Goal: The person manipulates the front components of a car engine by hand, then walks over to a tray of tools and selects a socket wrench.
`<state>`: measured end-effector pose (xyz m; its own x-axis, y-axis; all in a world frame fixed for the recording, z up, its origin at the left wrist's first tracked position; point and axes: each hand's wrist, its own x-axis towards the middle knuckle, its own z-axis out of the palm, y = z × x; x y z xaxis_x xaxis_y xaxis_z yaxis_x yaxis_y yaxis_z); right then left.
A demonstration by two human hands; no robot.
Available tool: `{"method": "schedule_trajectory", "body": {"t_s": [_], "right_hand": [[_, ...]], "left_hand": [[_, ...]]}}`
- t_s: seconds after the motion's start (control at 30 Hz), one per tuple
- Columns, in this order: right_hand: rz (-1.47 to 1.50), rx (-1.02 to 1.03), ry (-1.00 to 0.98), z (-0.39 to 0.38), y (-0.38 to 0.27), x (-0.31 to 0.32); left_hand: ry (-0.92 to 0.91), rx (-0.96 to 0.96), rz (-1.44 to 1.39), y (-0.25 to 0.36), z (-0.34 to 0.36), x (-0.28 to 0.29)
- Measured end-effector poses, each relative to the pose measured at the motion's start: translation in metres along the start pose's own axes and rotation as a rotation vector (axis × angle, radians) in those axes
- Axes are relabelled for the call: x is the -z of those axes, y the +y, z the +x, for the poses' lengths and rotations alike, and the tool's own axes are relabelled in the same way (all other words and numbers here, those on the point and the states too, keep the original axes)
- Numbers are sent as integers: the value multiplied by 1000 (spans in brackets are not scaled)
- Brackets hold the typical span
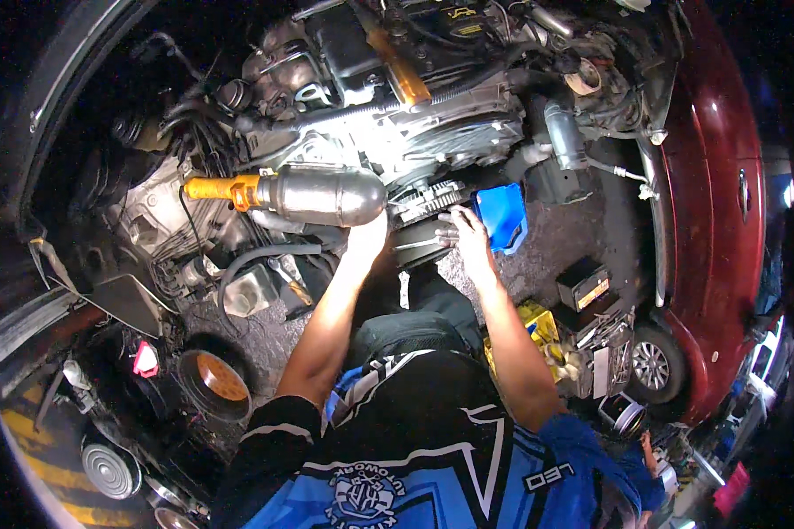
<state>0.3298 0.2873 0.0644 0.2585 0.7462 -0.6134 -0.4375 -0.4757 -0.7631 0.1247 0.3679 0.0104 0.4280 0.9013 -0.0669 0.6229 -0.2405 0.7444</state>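
Beside the car engine [468, 137], the right hand [468, 236] pinches a thin silver tool [420, 243] near a toothed metal part [428, 202], seemingly working on it, which needs steady fingers, while the left hand [370, 238] hides behind a lamp [331, 196], its grip impossible to tell.

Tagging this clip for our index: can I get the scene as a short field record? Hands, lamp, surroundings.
left hand: mostly hidden by work lamp; grip not visible
right hand: at a slim rod, near toothed part; grip unclear
lamp: orange handle, shiny metal head; left of toothed part
engine: exposed, ahead of person
right of right hand: blue container
floor, right: black box
far right: red car
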Motion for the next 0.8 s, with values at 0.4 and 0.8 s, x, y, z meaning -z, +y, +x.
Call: {"method": "schedule_trajectory", "body": {"t_s": [0.4, 0.8], "right_hand": [[64, 94, 183, -2, -21, -22], [-184, 1, 270, 15, -27, -41]], "left_hand": [[137, -293, 271, -47, 0, -49], [179, -118, 38, -80, 10, -82]]}}
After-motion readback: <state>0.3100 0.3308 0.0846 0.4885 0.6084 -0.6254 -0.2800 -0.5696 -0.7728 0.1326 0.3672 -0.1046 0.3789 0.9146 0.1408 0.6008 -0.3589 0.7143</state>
